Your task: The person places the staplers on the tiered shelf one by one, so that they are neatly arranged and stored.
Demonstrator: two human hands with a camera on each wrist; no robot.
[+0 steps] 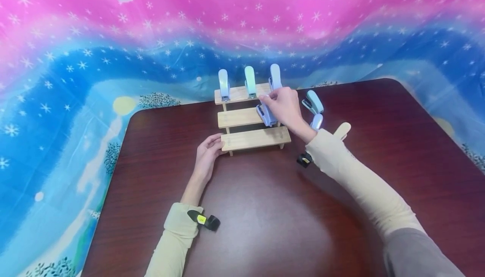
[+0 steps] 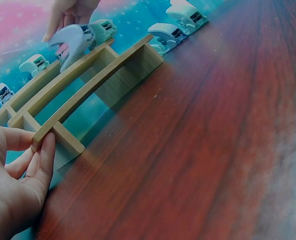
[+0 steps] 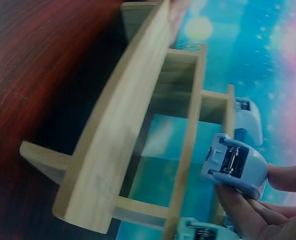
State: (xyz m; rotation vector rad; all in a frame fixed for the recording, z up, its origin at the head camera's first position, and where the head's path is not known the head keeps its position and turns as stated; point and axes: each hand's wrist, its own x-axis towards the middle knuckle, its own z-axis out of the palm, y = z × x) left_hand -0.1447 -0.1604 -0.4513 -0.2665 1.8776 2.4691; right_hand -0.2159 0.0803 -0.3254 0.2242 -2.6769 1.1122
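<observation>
My right hand (image 1: 285,104) grips a small periwinkle stapler (image 1: 267,115) by its top, with its base close over the right end of the middle board. In the right wrist view the front of this stapler (image 3: 235,165) faces the camera, thumb on one side and fingers on the other. My left hand (image 1: 207,155) pinches the left end of the lowest board of a three-step wooden stand (image 1: 254,139); the left wrist view shows thumb and fingers around the board's end. On the top board stand a pale blue stapler (image 1: 224,84), a mint stapler (image 1: 250,82) and a lavender stapler (image 1: 275,77).
Right of the stand, on the dark wooden table (image 1: 250,209), are a green stapler (image 1: 313,102), a lavender stapler (image 1: 317,121) and a cream stapler (image 1: 342,131), partly behind my right sleeve. A patterned cloth (image 1: 182,49) hangs behind the table's far edge.
</observation>
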